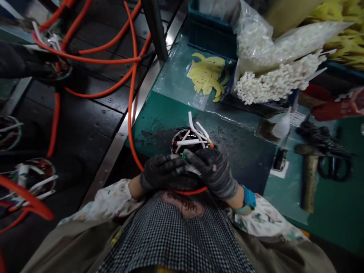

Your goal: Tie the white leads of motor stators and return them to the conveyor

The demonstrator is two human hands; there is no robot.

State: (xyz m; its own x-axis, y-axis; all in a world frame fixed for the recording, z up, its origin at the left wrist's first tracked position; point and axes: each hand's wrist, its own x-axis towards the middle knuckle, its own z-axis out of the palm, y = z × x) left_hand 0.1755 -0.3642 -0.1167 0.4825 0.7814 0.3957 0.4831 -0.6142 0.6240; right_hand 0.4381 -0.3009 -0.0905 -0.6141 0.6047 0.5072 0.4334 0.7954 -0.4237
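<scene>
In front of my apron a round wired unit (178, 142), which looks like a motor stator, sits at the front edge of the green table. White sleeved wires (193, 132) stick up and across its open top. My left hand (163, 170), in a dark glove, lies curled at its near left side. My right hand (214, 172), gloved too, is closed at the near right, its fingertips by a small green piece (184, 156). The fingers hide much of that piece and the unit's near side. An orange cable (190, 192) passes beneath both hands.
Left of the metal edge (113, 151), more wired units (34, 174) and orange cables (105, 60) lie on a dark slatted surface. Yellow cut pieces (209, 74), a bag of white tubes (273, 83), a hammer (309, 182), scissors (335, 167) and a white-nozzled bottle (281, 127) occupy the table.
</scene>
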